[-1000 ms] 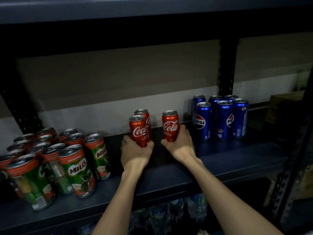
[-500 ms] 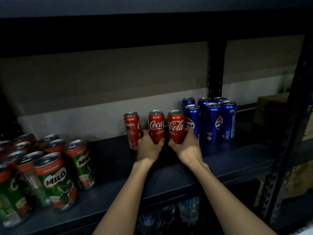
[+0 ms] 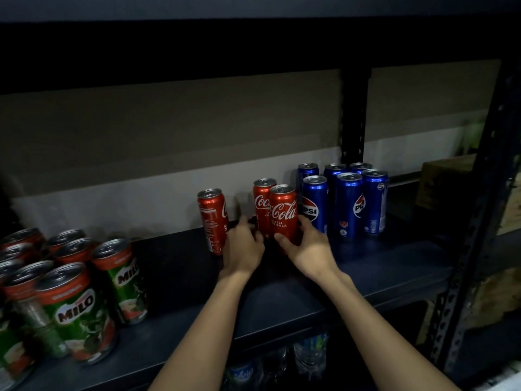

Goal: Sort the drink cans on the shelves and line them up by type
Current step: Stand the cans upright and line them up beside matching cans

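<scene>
Three red Coca-Cola cans stand on the dark shelf (image 3: 380,266). My right hand (image 3: 308,248) grips the front Coca-Cola can (image 3: 284,214), which stands right beside the blue Pepsi cans (image 3: 349,206). Behind it is a second Coca-Cola can (image 3: 261,203); my left hand (image 3: 244,245) curls round its base from the left. The third Coca-Cola can (image 3: 212,220) stands apart to the left, label turned away, its lower right edge hidden by my left hand. Several green Milo cans (image 3: 76,306) are bunched at the shelf's left end.
A black upright post (image 3: 353,117) rises behind the Pepsi cans and another (image 3: 479,221) stands at the right. A cardboard box (image 3: 442,179) sits at the far right. Water bottles (image 3: 310,354) show on the lower shelf. Bare shelf lies between Milo and Coca-Cola cans.
Both hands slid their Coca-Cola cans right, up against the Pepsi cans. The left hand's can now stands behind the right hand's can instead of beside it. The third can stayed left.
</scene>
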